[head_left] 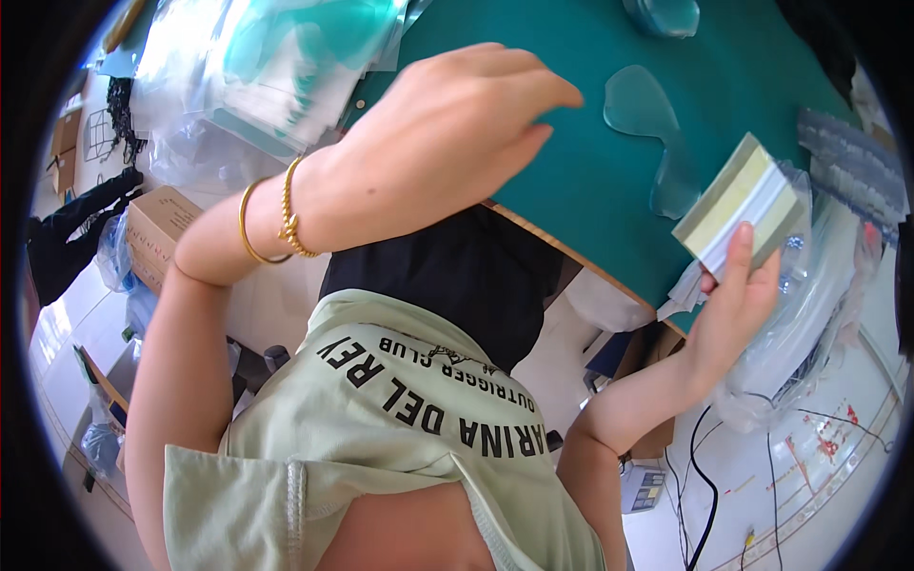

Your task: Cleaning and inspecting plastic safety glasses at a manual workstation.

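My left hand (447,133) hovers above the green table (533,181), back of the hand up. Its thumb and index finger are bent but apart, with nothing visible between them; the other fingers are mostly hidden. At the right, my right hand (738,295) grips a small pad of pale yellow sheets (741,205) with a white band across it, thumb pressed on its near side. Between the hands lies a clear, curved plastic piece (640,103), wide at its far end and narrowing toward me. More clear pieces (666,14) lie together at the far edge of the view.
Clear plastic bags and sheets (276,67) pile up on the table's left. Bulky clear plastic wrapping (790,333) hangs at the right, near grey packets (847,162). A cardboard box (162,224) stands at the left. Black cables (709,485) trail over the floor at lower right.
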A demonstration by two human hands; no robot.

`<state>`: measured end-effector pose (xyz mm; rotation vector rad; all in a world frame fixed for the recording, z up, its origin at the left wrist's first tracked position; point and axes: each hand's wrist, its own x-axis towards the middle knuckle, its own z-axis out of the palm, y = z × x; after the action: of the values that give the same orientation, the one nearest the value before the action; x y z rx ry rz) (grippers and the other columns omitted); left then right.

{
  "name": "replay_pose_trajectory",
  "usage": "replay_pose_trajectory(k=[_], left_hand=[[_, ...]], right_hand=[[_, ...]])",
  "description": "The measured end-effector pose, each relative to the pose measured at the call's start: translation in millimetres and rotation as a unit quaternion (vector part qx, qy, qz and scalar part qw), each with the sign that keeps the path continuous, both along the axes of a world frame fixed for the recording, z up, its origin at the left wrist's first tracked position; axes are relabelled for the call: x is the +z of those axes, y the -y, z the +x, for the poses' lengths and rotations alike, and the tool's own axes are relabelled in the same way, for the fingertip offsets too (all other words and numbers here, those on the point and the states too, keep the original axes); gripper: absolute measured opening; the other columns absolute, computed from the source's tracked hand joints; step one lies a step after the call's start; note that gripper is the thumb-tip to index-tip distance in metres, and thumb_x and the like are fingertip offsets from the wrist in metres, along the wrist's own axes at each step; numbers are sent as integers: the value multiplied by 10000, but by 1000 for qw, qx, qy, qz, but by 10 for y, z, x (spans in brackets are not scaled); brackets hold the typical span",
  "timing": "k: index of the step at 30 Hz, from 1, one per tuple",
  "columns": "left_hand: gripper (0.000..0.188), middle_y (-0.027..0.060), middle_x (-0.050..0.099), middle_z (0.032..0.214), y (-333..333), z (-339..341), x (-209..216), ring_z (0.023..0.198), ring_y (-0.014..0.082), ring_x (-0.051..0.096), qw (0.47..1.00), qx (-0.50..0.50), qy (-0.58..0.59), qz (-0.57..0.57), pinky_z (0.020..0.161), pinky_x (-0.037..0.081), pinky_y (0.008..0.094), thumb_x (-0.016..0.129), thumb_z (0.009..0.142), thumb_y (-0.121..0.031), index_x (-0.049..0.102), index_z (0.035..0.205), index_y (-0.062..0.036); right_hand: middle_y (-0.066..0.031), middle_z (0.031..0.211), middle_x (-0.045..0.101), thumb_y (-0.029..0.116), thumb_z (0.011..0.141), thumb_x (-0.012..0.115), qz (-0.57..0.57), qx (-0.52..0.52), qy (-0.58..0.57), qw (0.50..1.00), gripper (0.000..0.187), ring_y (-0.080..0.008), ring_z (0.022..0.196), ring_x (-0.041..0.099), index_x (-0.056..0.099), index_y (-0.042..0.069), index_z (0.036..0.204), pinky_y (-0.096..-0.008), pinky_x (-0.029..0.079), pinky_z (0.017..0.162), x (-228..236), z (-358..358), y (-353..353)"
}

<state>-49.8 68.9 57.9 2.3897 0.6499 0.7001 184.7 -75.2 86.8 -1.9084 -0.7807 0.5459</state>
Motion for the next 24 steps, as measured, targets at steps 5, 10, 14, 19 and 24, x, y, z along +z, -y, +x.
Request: replay_pose_trajectory(k=[5,10,14,19,24], left_hand=[[339,158,665,1098,-248,592,-4,1042,338,625,986,-133,-65,82,894,518,414,666,823,-21,626,1157,24],[326,156,647,994,-616,909,-284,981,335,621,972,-183,-76,125,869,524,426,698,737,-44,636,1042,54],[187,159,596,859,-626,781,-225,891,319,606,971,-149,-150,111,782,535,418,675,653,-104,598,767,23],[199,207,654,853,-1030,549,15,796,356,669,979,-28,-28,198,698,565,422,693,619,-122,649,707,51],[219,202,652,816,-1539,655,272,836,348,650,966,-19,-119,229,780,532,414,664,728,-194,656,730,25]], right_hand=[[2,824,625,244,1031,550,44,-24,-14,999,253,-19,565,422,606,15,1122,-184,316,487,-58,44,72],[-11,851,630,237,1028,548,56,-43,14,997,267,-26,606,469,588,11,1164,-189,326,480,-56,-120,-18],[-49,953,647,182,1012,543,65,-60,-28,996,335,-48,635,530,512,2,1293,-184,364,483,-89,-175,61],[-71,944,649,72,982,509,27,77,-126,989,348,-63,626,544,483,-10,1320,-184,389,489,-154,-232,36],[-62,838,677,185,1009,554,23,137,-110,984,353,-58,621,543,519,-3,1306,-211,410,528,-331,-237,-492]])
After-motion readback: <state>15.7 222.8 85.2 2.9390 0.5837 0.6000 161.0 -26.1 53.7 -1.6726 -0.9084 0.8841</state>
